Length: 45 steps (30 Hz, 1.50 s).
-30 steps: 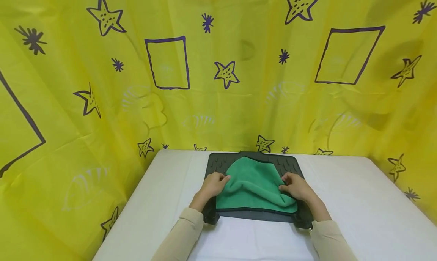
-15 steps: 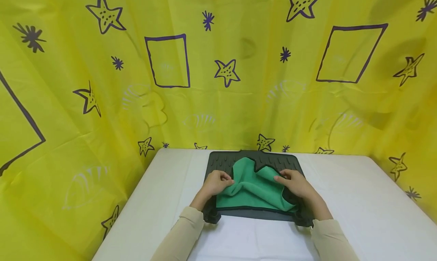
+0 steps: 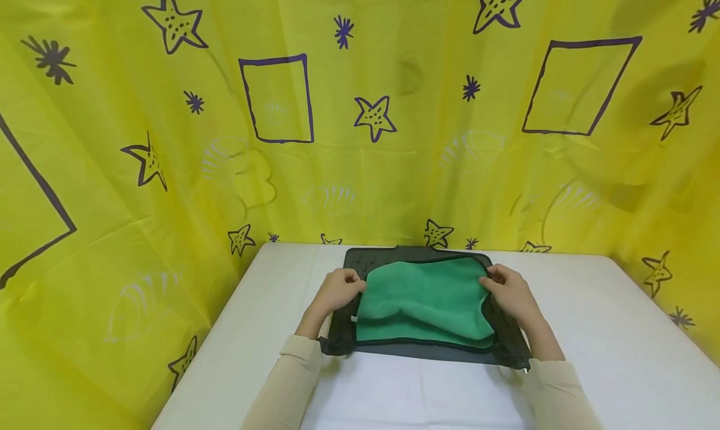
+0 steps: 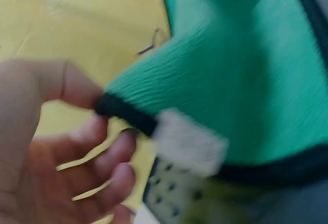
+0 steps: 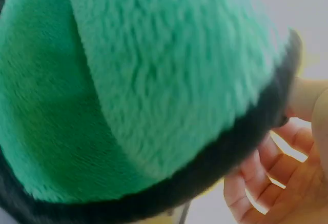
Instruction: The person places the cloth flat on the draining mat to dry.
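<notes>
A green cloth (image 3: 424, 292) with dark edging is spread over a dark ridged mat (image 3: 394, 351), its near part in a fold. My left hand (image 3: 342, 289) pinches the cloth's left edge between thumb and forefinger; in the left wrist view a pale tag (image 4: 189, 142) shows on the dark border beside the fingers. At the right edge my right hand (image 3: 510, 290) pinches the opposite border, seen close up in the right wrist view, where the cloth (image 5: 169, 70) has a fluffy face. Between the two hands the far edge runs fairly straight.
The mat lies on a white table (image 3: 585, 317). Dark blocky pieces (image 3: 337, 345) sit at the mat's near corners. A yellow curtain (image 3: 394, 180) with star and square drawings stands behind the table and along both sides.
My hands have moved apart, the right one further right and away, the left one to the left. The bunched cloth has spread wider and its far edge has straightened.
</notes>
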### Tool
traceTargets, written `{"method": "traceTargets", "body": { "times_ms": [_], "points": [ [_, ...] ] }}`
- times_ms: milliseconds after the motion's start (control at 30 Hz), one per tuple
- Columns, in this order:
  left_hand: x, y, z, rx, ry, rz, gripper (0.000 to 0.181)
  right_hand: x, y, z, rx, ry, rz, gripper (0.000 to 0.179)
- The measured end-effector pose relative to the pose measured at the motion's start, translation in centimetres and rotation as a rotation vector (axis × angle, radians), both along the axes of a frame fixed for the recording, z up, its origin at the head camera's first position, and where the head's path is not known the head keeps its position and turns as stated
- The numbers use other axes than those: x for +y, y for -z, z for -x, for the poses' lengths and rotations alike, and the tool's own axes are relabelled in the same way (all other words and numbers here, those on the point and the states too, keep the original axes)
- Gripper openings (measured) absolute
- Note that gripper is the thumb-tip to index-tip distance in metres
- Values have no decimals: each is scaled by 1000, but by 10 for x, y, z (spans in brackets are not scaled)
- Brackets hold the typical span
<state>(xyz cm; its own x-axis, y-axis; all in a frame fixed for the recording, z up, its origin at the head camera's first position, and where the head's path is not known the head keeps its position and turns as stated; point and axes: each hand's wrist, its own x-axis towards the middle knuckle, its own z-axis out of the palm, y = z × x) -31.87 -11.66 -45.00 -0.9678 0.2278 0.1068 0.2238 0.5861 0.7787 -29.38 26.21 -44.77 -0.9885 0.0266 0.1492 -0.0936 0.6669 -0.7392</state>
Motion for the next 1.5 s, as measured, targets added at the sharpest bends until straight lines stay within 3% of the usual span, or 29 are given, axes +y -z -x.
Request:
{"method": "traceTargets", "body": {
  "times_ms": [100,233,333,567,733,833,1100,1500],
  "points": [
    [-10,-5,-2,-75,74,36,24,6,0,-2,-43,-7,9,32],
    [-17,-6,-3,-173,179,151,31,12,0,-4,-117,-72,-8,35],
    [-16,-3,-3,-204,201,216,32,17,2,-5,-168,-117,-20,36],
    [2,14,3,-60,2,162,38,22,4,-5,-229,-156,8,37],
    [13,25,5,6,-83,91,27,21,6,-5,-226,-156,14,36],
    [15,27,6,35,-101,66,28,20,8,-4,-210,-169,11,34],
    [15,25,8,146,-72,15,31,20,11,-1,-135,-101,36,27],
    [23,25,10,249,-216,-5,13,15,7,1,-64,-7,83,35]
  ]
}}
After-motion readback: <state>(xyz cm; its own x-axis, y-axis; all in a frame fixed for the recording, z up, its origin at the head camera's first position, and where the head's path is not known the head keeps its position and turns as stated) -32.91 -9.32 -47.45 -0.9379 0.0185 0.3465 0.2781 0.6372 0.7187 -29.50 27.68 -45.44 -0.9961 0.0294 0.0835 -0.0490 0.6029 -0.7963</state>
